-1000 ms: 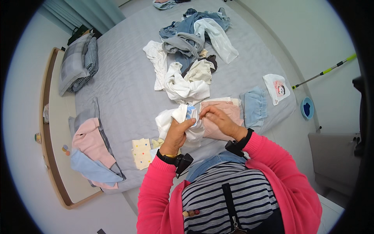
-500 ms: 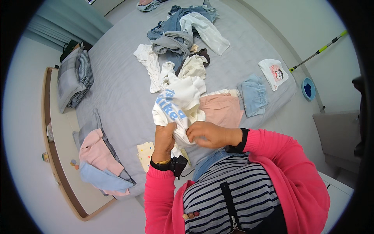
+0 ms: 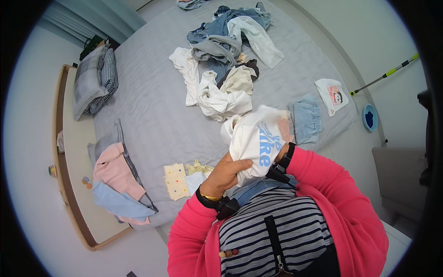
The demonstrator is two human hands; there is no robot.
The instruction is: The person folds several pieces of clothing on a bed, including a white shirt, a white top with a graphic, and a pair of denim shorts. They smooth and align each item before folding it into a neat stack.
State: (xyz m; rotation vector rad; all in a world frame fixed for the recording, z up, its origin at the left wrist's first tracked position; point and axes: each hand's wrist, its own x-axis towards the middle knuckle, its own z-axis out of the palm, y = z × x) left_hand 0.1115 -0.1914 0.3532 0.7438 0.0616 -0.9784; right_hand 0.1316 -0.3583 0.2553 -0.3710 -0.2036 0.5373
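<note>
A white sweatshirt with blue lettering (image 3: 251, 143) hangs between my hands, close in front of my body. My left hand (image 3: 225, 174) is closed on its near edge, thumb lying on top of the cloth. The sweatshirt covers most of my right hand (image 3: 282, 152); only the part by the wrist shows at its right side, and the fingers are hidden. Behind the sweatshirt, a pink garment (image 3: 285, 127) is mostly covered. Light blue shorts (image 3: 306, 119) lie folded to the right of it. Just beyond are a crumpled white garment (image 3: 224, 104) and a cream one (image 3: 240, 79).
The bed (image 3: 147, 111) carries a heap of blue and grey clothes (image 3: 226, 34) at the far side. Pink and blue clothes (image 3: 117, 175) lie at the left, a dotted yellow cloth (image 3: 175, 180) near me. A white printed garment (image 3: 332, 96) sits by the right edge; a blue basin (image 3: 369, 117) stands beyond.
The sweatshirt has come off the pile toward me and to the right, turning as it moved. My right hand has gone behind or into it, and the white garment beneath now shows.
</note>
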